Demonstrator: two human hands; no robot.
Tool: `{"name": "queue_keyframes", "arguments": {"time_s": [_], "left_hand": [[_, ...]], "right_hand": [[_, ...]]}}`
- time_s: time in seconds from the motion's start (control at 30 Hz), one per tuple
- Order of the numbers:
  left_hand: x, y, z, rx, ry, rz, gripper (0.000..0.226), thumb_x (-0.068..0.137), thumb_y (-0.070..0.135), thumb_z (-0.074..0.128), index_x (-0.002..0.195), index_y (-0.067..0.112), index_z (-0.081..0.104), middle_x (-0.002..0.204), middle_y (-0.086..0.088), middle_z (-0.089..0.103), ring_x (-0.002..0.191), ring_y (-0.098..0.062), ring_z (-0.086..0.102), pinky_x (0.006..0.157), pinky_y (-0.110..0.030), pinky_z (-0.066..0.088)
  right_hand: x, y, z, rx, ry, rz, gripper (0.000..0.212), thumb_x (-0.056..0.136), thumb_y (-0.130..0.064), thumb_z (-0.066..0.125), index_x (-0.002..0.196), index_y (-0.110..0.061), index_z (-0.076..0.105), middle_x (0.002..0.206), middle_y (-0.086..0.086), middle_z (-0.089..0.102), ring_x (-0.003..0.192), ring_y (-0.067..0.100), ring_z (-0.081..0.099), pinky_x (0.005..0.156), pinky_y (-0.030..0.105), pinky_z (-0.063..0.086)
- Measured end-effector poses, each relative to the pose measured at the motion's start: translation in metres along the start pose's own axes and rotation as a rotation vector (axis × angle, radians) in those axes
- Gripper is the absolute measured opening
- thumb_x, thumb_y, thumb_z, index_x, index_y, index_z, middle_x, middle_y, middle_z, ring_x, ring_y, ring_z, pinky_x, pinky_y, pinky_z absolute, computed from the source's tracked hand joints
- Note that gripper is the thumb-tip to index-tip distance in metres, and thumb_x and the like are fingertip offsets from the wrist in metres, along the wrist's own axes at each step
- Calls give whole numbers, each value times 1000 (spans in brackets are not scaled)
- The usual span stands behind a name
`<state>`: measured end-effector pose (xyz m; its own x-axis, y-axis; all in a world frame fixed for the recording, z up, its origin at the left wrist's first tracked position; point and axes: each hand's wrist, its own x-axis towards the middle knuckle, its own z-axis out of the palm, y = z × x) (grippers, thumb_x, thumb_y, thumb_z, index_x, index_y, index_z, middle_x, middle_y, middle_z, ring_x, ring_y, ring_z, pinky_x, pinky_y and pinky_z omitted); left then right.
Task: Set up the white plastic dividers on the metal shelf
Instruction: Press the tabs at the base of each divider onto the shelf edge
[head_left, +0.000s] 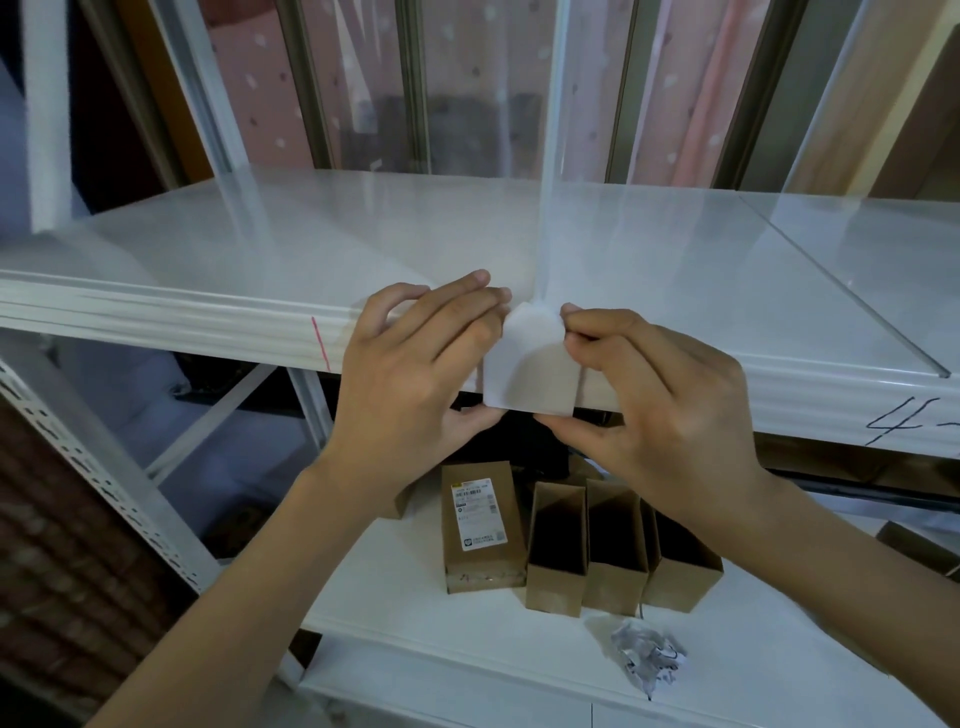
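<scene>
Hands meet at the centre of the frame, on the front lip of the shelf. The left hand has its fingers laid along the lip and its thumb tucked under the edge, pinching the left side of a white clip. The right hand pinches the clip's right side, fingertips at its top corner and thumb beneath. The clip hangs over the lip, and from its top a divider rises upright, a thin translucent sheet seen edge-on and running to the top of the frame.

A second divider crosses the shelf at the right, slanting toward the lower right. The shelf top is glossy white; a red mark sits on the lip left of the hands, and handwriting shows on the lip at the far right.

On the lower shelf, below the hands, stand brown boxes, one shut and labelled, the others open. Crumpled paper lies just in front of them. A perforated upright slants through the lower left. Behind the shelf, across the top of the frame, hangs a pink dotted curtain.
</scene>
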<state>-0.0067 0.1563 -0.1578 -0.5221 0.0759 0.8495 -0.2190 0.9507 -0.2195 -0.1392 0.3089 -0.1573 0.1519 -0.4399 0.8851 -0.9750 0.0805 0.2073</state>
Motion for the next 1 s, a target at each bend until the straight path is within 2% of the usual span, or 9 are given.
{"name": "queue_keyframes", "arguments": {"time_s": [0.27,0.57,1.0], "left_hand": [[-4,-9,-3,5,-9,4,40,76,33,75,103,4,72,119,-3,68,118,-17,60,92,-39,44],[-5,-14,-5,9,-27,12,40,76,33,74,103,3,71,118,-4,68,118,-18,60,91,-40,45],[-10,-30,-13,6,-59,-3,42,74,35,74,104,5,70,118,-5,68,118,-17,58,92,-42,45]], "right_hand": [[4,-7,6,11,9,2,29,73,-21,82,85,3,71,101,17,72,88,25,72,72,31,58],[8,-11,9,19,11,-8,27,70,-16,83,84,3,71,99,16,72,85,26,72,64,36,59],[18,-25,20,3,7,3,27,73,-20,81,85,1,71,98,14,73,85,23,72,66,31,60]]}}
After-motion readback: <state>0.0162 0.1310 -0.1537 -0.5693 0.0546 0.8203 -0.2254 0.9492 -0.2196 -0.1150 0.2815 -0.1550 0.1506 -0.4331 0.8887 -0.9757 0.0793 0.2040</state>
